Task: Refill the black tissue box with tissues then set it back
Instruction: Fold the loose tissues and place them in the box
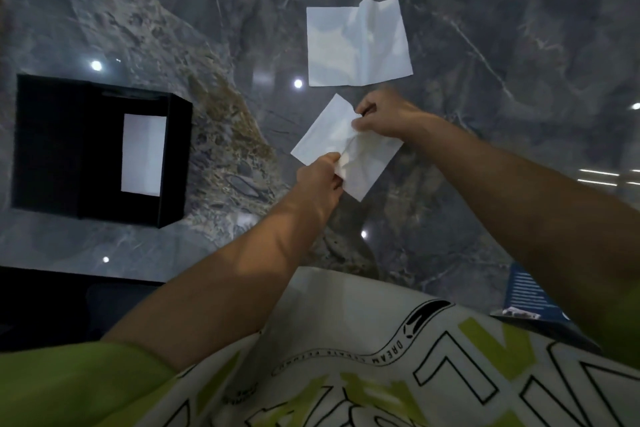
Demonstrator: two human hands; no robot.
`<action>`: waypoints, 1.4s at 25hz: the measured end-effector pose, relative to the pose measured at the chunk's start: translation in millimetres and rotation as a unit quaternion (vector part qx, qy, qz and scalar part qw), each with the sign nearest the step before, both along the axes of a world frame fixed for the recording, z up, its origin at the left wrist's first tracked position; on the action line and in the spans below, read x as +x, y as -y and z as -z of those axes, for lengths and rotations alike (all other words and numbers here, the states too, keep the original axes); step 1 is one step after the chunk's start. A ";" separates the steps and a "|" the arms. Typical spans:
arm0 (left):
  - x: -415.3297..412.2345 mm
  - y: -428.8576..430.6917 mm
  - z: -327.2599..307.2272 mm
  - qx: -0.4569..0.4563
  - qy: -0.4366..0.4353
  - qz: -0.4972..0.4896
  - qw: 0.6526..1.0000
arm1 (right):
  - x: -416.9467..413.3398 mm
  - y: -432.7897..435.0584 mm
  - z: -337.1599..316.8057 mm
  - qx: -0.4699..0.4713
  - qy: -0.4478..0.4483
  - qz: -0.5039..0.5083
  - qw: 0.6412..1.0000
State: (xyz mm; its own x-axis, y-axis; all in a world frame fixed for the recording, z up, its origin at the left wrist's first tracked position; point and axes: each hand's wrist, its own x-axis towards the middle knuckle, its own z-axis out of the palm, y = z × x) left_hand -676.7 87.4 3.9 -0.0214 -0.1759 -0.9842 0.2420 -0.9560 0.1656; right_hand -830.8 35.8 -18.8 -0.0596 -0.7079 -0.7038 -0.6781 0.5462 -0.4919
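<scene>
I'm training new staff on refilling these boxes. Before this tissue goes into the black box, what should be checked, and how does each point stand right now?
1. Both hands grip the tissue: ok. The left hand and right hand each pinch the held tissue.
2. Tissue folded flat: not ok, it is creased near the fingers.
3. Black tissue box open and reachable: ok, open on the marble table, left of the hands.
4. Room in the box: cannot tell; one white tissue in the box shows, depth does not.
5. Next tissue ready: ok, a spare tissue lies flat beyond the hands.
</scene>
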 end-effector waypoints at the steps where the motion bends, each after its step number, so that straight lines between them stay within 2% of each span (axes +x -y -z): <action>1: 2.7 -0.6 3.1 -0.002 0.007 0.009 1.000 | -1.5 -3.7 -1.0 0.013 0.021 0.021 0.999; 4: 12.8 -1.6 7.2 -0.028 0.018 0.039 0.999 | -3.4 -18.0 -6.6 0.047 0.101 0.125 0.986; 6: 23.7 -2.3 6.5 -0.078 -0.004 0.083 0.993 | -3.0 -28.9 -10.1 0.055 0.159 0.202 0.965; 9: 45.0 -5.0 -1.0 -0.170 -0.054 0.123 0.976 | 3.4 -45.5 -17.1 0.034 0.217 0.255 0.942; 14: 80.4 -4.8 -16.5 -0.272 -0.045 0.156 0.949 | 26.8 -69.6 -30.6 -0.030 0.288 0.358 0.888; 19: 115.4 -1.6 -24.9 -0.313 -0.013 0.199 0.928 | 55.8 -86.4 -44.7 -0.026 0.364 0.361 0.858; 24: 159.8 5.0 -33.3 -0.338 -0.011 0.182 0.923 | 93.6 -91.7 -58.1 -0.017 0.410 0.339 0.847; 29: 217.6 24.4 -39.8 -0.348 -0.017 0.186 0.919 | 141.9 -79.0 -67.5 -0.026 0.404 0.336 0.850; 35: 304.4 66.4 -50.0 -0.363 -0.086 0.206 0.905 | 230.7 -54.9 -77.9 -0.011 0.373 0.342 0.863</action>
